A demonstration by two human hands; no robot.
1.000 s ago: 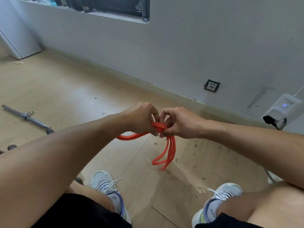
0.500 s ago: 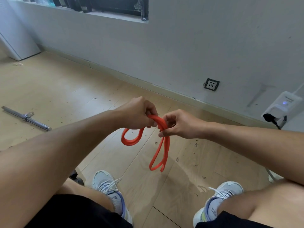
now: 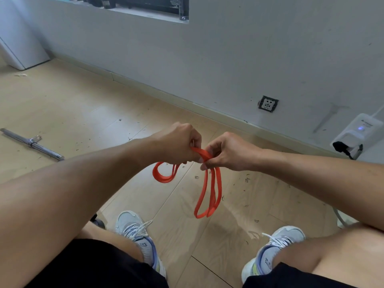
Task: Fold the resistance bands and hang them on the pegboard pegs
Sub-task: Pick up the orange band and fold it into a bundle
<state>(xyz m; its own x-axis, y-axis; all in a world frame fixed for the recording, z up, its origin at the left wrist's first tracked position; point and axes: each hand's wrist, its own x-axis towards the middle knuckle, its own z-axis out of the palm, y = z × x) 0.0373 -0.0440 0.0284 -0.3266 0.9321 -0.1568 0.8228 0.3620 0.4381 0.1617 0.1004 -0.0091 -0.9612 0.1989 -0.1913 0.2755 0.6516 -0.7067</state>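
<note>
An orange resistance band (image 3: 209, 192) hangs between my two hands above the wooden floor. My left hand (image 3: 178, 144) grips one part of it, and a short doubled loop droops below that fist to the left. My right hand (image 3: 226, 152) pinches the band just to the right, and a longer doubled loop dangles straight down from those fingers. The two hands almost touch. No pegboard is in view.
A metal bar (image 3: 31, 142) lies on the floor at the left. A wall socket (image 3: 268, 104) and a white plugged-in device (image 3: 357, 134) sit on the grey wall at the right. My two grey sneakers (image 3: 135, 231) stand on the floor below the band.
The left-hand loop has shrunk and tucked closer under my left fist, while the right-hand loop now hangs as a doubled strand. Both hands stay close together on the band.
</note>
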